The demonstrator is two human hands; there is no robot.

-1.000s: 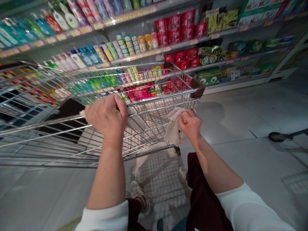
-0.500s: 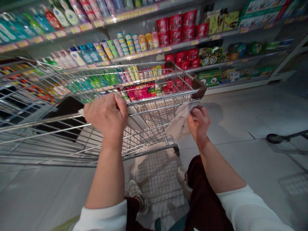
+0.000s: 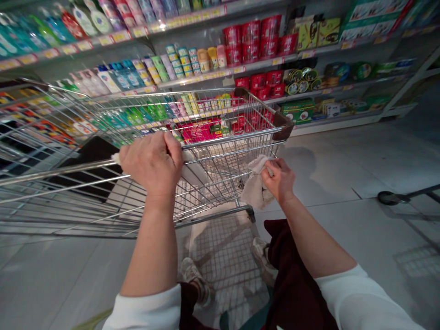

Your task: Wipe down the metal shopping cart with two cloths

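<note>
Our left hand is curled tight around the near top edge of the cart, over a white cloth; our right hand pinches a pale cloth just below its near right corner. Beyond, shelves carry bottles and red tubs.

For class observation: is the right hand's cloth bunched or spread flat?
Bunched: the right hand grips the cloth, whose creased folds hang down loosely.

Shopping cart of shiny metal wire, corner cap of smooth plastic, rag of matt crumpled cloth, floor of smooth, faintly glossy tiles, red tubs in glossy plastic, matt cloth trousers
</note>
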